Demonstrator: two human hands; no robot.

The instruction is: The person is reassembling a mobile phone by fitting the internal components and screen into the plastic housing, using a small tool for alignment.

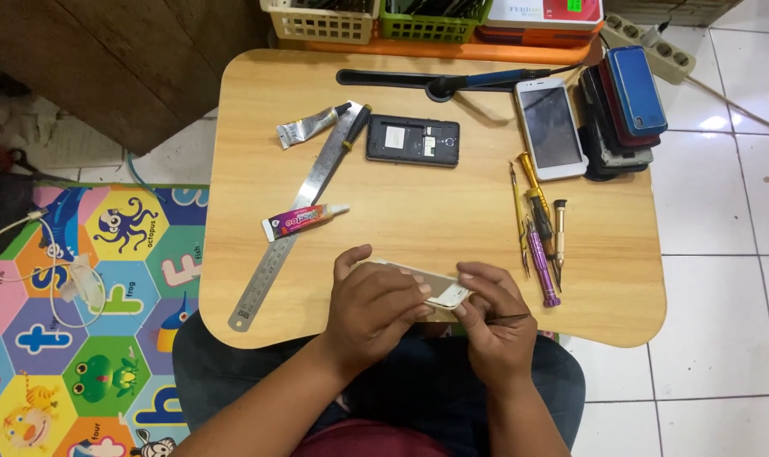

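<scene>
Here, near the front edge of the pale wooden lap counter [435,220], the person's left hand [372,309] is closed around a thin, pale beige phone panel [431,283], pinning it flat from its left end. The right hand [494,326] pinches the panel's right end with thumb and forefinger while also gripping slim dark tweezers [507,319], whose tips point toward the counter's right edge.

Just to the right lie a purple-handled precision screwdriver [541,262] and a yellow-handled one [532,188], side by side. Toward the left edge a long steel ruler [295,224] runs diagonally, with a small pink-labelled glue tube [304,220] lying across it. Near the back edge sit a black phone with its rear cover removed [413,140] and a white phone with a dark screen [549,127].

Judging from the grip, this work would go best with the panel kept steady and level by the left hand, pressure spread over the fingers so that the thin piece does not flex, and the tweezers worked gently at the edge rather than levered hard.
</scene>
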